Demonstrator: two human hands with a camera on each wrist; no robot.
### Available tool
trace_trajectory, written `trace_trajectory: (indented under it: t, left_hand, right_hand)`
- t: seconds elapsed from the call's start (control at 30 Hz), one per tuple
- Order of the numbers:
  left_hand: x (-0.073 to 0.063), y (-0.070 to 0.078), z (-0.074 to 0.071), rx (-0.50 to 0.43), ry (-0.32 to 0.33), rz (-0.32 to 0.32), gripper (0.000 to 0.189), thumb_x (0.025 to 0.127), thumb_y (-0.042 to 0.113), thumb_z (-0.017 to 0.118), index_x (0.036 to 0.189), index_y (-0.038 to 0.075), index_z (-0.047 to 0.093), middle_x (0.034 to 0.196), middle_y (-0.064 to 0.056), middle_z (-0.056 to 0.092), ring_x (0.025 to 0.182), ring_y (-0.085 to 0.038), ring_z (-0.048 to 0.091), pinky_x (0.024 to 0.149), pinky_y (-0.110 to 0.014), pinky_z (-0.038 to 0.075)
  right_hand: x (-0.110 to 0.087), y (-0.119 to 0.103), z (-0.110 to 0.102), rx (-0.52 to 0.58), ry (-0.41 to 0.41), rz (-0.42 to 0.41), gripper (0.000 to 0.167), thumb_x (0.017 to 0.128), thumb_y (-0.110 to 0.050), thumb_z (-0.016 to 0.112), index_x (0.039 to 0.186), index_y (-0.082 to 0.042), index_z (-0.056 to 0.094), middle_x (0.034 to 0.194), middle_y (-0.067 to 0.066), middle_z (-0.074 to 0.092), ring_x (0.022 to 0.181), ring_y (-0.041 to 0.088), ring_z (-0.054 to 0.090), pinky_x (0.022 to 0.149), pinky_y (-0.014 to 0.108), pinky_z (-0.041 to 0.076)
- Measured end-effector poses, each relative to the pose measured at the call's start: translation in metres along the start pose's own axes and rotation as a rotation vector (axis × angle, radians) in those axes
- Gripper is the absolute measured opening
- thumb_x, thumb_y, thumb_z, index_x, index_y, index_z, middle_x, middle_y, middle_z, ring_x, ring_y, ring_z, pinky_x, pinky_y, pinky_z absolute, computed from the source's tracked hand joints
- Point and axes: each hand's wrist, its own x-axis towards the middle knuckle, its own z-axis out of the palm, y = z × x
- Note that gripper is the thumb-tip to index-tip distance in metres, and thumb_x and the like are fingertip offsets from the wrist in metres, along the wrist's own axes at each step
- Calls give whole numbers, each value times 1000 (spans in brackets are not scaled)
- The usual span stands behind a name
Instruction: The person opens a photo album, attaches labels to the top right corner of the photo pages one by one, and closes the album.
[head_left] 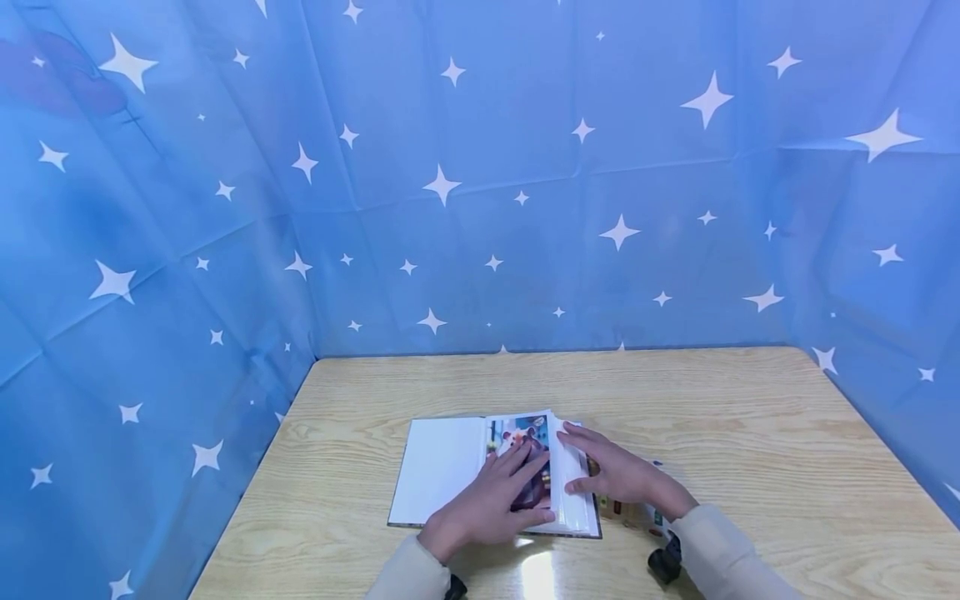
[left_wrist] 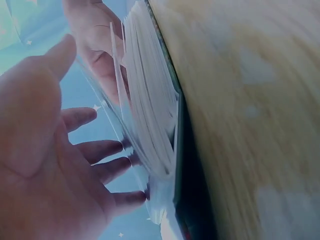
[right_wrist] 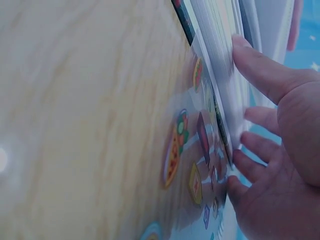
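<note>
An album (head_left: 438, 467) lies spread on the table, its inside cover at the left and a thick stack of clear-sleeved pages (left_wrist: 147, 95) at the right. On the top page is a colourful photo (head_left: 538, 427) of a light-furred cartoon animal, partly covered by my left hand (head_left: 491, 504). That hand rests on the page with fingers spread and straight. My right hand (head_left: 618, 471) is at the album's right side, fingers extended over the white page edge. In the right wrist view, its thumb (right_wrist: 260, 70) lies against the page edges.
A clear sheet of food stickers (right_wrist: 175, 152) lies on the wooden table (head_left: 750, 467) beside the album's right edge, partly under my right forearm. A blue curtain with white stars (head_left: 525, 233) hangs behind the table and along its sides.
</note>
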Motion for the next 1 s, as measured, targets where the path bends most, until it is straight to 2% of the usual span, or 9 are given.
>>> trace_trajectory:
  t: [0.27, 0.37, 0.63, 0.67, 0.77, 0.8, 0.87, 0.9, 1.0]
  left_hand:
    - [-4, 0, -2, 17, 86, 61, 75, 98, 59, 45, 159, 21, 22, 161, -10, 29, 147, -27, 30, 115, -62, 25]
    - [-4, 0, -1, 18, 120, 108, 70, 101, 53, 44, 158, 17, 25, 159, -8, 34, 144, -25, 37, 114, -61, 29]
    - [-6, 3, -1, 8, 240, 225, 53, 106, 28, 45, 155, 11, 33, 144, -9, 54, 129, -24, 54, 107, -41, 45]
    - [-6, 4, -1, 14, 265, 240, 52, 105, 24, 47, 154, 11, 34, 140, -10, 58, 126, -23, 57, 105, -37, 47]
    - [-6, 7, -1, -9, 329, 258, 53, 101, 14, 55, 151, 9, 39, 112, -8, 71, 90, -9, 68, 86, -20, 54]
    - [-6, 8, -1, -21, 347, 255, 53, 99, 12, 57, 150, 8, 41, 102, -6, 72, 77, -5, 66, 77, -15, 52]
    - [-6, 10, 0, -54, 380, 240, 54, 96, 9, 61, 147, 7, 44, 91, -5, 73, 65, 0, 60, 66, -8, 48]
    - [-6, 10, 1, -86, 385, 228, 54, 95, 8, 62, 147, 6, 45, 89, -5, 73, 63, 2, 60, 64, -7, 46]
    - [-6, 12, 3, -158, 384, 200, 57, 95, 11, 66, 147, 6, 44, 103, -10, 76, 85, -3, 71, 74, -10, 52]
  right_hand:
    - [0, 1, 1, -10, -2, -14, 83, 90, -41, 70, 153, -1, 32, 161, 24, 19, 146, 49, 18, 112, 67, 23]
    - [-1, 2, 1, -11, -1, -23, 83, 90, -42, 69, 153, -1, 33, 161, 25, 19, 146, 49, 18, 112, 68, 23]
    - [-1, 2, 0, 5, 0, -16, 83, 90, -41, 70, 153, -1, 33, 161, 24, 19, 146, 49, 18, 113, 67, 22]
    - [-1, 1, 0, 8, 1, -12, 83, 90, -41, 70, 153, -1, 33, 161, 24, 19, 146, 48, 18, 113, 66, 23]
    - [-1, 0, 0, 10, 2, -3, 82, 90, -40, 70, 153, -2, 33, 161, 24, 20, 146, 49, 18, 112, 67, 23]
    - [-1, 0, 0, 13, 1, -1, 82, 90, -40, 70, 153, -2, 33, 161, 24, 20, 146, 49, 18, 112, 67, 23]
    - [-1, -1, 0, 14, 0, -3, 82, 91, -40, 70, 153, -2, 33, 161, 24, 20, 146, 49, 18, 112, 67, 23]
    - [-1, -1, 0, 15, 0, -4, 82, 91, -40, 70, 153, -2, 33, 161, 25, 20, 146, 49, 18, 112, 68, 23]
    - [-2, -1, 0, 14, 2, -10, 82, 91, -40, 70, 153, -1, 33, 161, 25, 20, 146, 50, 18, 111, 68, 23]
